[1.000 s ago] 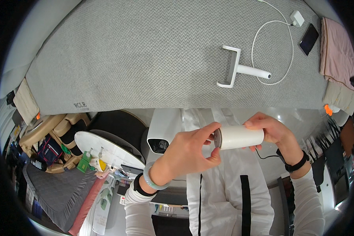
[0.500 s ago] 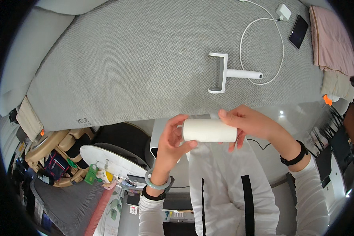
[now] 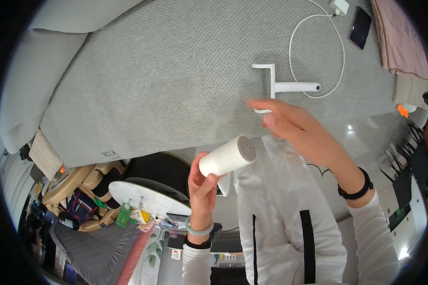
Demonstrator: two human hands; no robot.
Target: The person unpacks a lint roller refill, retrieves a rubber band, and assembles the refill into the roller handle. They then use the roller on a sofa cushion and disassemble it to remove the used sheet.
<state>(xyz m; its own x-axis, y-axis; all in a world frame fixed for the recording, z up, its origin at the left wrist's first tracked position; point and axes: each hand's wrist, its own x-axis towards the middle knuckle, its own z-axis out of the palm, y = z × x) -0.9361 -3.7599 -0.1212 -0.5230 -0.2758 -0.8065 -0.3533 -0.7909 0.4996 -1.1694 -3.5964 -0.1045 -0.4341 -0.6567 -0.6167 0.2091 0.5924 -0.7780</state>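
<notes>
My left hand (image 3: 202,189) is closed round a white lint roller roll (image 3: 221,158), tilted so that its grey end cap faces up and to the right. On the grey couch seat lies a white lint roller handle (image 3: 295,87) with a U-shaped frame, its grip pointing right. My right hand (image 3: 302,130) is stretched out beside the frame's near end, fingers extended and slightly blurred, holding nothing. The fingers overlap that end in view; I cannot tell whether they touch it.
A white charging cable (image 3: 291,47) with its adapter (image 3: 339,6) and a dark phone (image 3: 360,27) lie on the couch seat (image 3: 152,80). A folded pink cloth (image 3: 404,40) is at the right. Below left stand an oval white table (image 3: 147,197) and a tan chair (image 3: 66,183).
My right hand has let go of the roll and moved up toward the handle's frame. My left hand has tilted the roll, its right end now raised.
</notes>
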